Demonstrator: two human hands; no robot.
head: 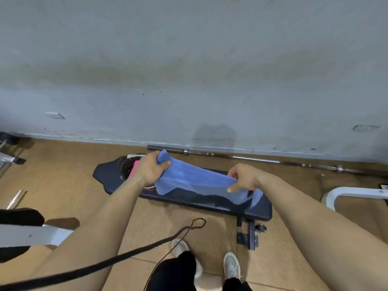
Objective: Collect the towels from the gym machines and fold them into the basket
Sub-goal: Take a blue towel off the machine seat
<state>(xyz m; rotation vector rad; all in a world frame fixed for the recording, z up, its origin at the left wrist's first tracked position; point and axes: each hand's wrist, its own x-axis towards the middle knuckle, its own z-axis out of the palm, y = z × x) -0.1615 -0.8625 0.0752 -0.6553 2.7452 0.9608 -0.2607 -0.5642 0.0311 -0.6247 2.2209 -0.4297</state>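
Observation:
A blue towel is stretched between my two hands above a dark padded gym bench. My left hand pinches the towel's far left corner, and my right hand grips its right edge. The towel's loose lower part hangs down onto the bench pad. Behind my left hand, at the bench's left end, stands a dark round basket with a pink towel inside, mostly hidden by my hand and wrist.
A barbell lies on the floor along the grey wall. A white machine frame stands at the right, and grey and black equipment at the left. A dark strap trails across the brown floor near my feet.

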